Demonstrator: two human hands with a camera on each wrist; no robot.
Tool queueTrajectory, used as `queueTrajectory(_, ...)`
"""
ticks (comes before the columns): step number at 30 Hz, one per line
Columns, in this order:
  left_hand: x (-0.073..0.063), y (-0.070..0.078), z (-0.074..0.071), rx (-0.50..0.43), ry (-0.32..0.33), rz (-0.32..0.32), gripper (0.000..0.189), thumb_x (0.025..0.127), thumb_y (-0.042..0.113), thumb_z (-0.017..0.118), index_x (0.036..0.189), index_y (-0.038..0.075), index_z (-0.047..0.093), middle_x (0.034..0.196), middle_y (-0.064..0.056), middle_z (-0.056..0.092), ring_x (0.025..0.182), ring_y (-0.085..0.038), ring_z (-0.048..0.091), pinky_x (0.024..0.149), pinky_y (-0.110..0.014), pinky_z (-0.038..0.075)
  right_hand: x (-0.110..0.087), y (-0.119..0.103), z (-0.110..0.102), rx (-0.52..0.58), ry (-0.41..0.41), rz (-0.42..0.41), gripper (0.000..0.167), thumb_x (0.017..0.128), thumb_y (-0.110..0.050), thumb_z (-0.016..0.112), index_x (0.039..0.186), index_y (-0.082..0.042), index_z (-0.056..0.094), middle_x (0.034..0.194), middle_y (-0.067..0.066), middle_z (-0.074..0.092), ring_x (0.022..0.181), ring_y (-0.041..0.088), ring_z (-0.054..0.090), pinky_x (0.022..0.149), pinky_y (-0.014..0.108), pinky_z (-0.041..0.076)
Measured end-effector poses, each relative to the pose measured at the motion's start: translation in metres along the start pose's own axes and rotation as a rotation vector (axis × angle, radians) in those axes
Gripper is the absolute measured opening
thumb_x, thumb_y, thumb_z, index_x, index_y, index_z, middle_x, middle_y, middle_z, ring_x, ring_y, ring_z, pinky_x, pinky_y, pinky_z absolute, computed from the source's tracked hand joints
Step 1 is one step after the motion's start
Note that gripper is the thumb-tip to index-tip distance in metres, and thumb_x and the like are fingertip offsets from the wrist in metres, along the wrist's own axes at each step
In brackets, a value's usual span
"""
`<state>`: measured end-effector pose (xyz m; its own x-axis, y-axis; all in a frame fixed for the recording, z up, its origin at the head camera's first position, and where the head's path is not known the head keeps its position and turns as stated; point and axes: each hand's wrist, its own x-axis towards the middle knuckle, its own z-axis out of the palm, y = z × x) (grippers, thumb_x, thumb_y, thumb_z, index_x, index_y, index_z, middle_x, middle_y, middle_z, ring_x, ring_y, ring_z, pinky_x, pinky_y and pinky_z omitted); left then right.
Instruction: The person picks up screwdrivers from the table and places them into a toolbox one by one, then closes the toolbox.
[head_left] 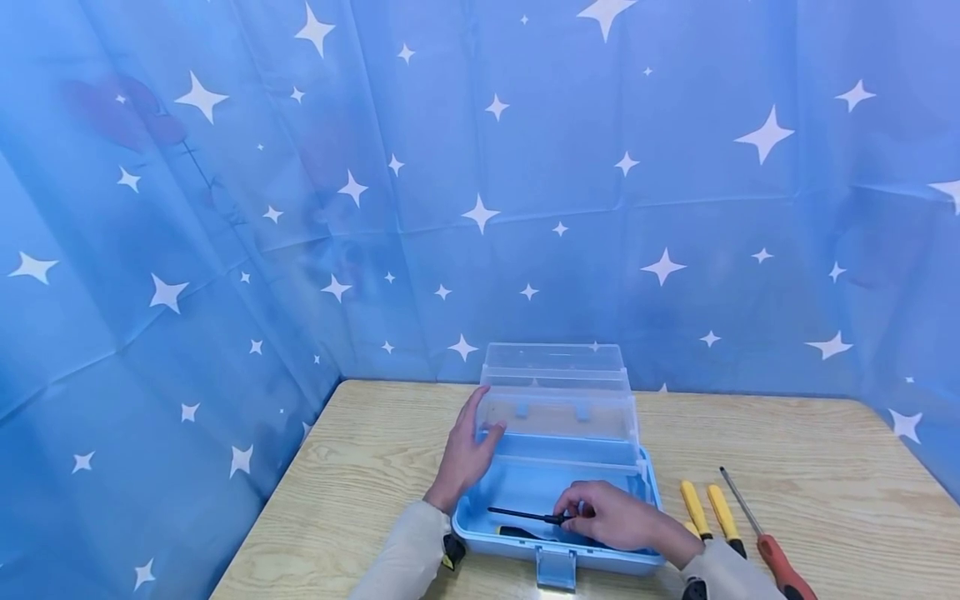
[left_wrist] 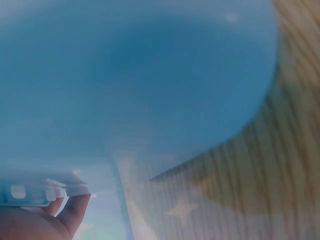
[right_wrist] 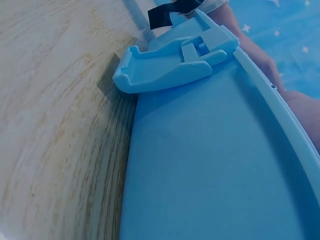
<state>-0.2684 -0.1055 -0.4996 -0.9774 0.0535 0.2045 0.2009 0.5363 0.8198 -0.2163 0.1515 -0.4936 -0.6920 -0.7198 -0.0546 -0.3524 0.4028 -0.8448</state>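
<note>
A light blue toolbox [head_left: 487, 543] with its clear lid [head_left: 558, 415] raised stands on the table. My right hand [head_left: 611, 512] is inside it, low over the front, and pinches a black-shafted screwdriver [head_left: 517, 513] whose tip points left. Below that shaft lies another tool with a black and yellow handle [head_left: 517, 532]. My left hand [head_left: 463, 458] rests at the box's left rear, fingers extended along the lid's left edge. The left wrist view shows part of the left hand [left_wrist: 45, 222] by the clear plastic. In the right wrist view, the front latch [right_wrist: 165, 65] hangs unfastened.
Right of the box, two yellow-handled tools [head_left: 693, 507] and a red-handled screwdriver [head_left: 780, 567] lie on the wooden table [head_left: 360, 450]. A blue curtain with white stars [head_left: 480, 214] hangs behind the table and to its left.
</note>
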Motion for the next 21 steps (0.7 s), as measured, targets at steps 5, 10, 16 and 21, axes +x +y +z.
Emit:
queueTrajectory(5,-0.0007,0.0009,-0.0001,0.001,0.004,-0.011,0.06,0.1,0.046,0.053,0.153,0.044,0.026,0.16,0.004,0.032,0.144,-0.026,0.036,0.114,-0.057,0.034,0.0,0.0,-0.0001,-0.018,0.001,-0.001,0.014,0.095,-0.013,0.065,0.107,-0.014,0.07,0.09,-0.007,0.061,0.077,0.004,0.053,0.063,0.022,0.046)
queueTrajectory(10,-0.0005,0.001,0.0001,0.01,0.007,-0.016,0.059,0.1,0.047,0.053,0.152,0.045,0.026,0.16,0.005,0.032,0.145,-0.025,0.036,0.114,-0.057,0.034,0.0,-0.0001,-0.0001,-0.029,0.001,0.0,0.014,0.094,-0.012,0.065,0.107,-0.014,0.07,0.091,-0.007,0.061,0.078,0.004,0.053,0.064,0.022,0.046)
queueTrajectory(16,0.0004,0.0011,0.0005,0.014,0.009,-0.018,0.059,0.1,0.045,0.053,0.152,0.044,0.027,0.159,0.004,0.033,0.144,-0.026,0.037,0.114,-0.057,0.034,0.0001,-0.0001,-0.0002,-0.047,0.007,-0.002,0.014,0.095,-0.013,0.064,0.108,-0.014,0.071,0.09,-0.007,0.06,0.077,0.004,0.052,0.064,0.022,0.046)
queueTrajectory(21,-0.0001,0.0012,0.0007,0.013,0.003,-0.026,0.058,0.1,0.043,0.054,0.152,0.046,0.026,0.16,0.005,0.032,0.145,-0.025,0.036,0.114,-0.058,0.034,0.0,0.0008,0.0001,-0.062,0.018,0.008,0.015,0.096,-0.012,0.062,0.108,-0.012,0.071,0.091,-0.006,0.061,0.077,0.004,0.053,0.065,0.022,0.046)
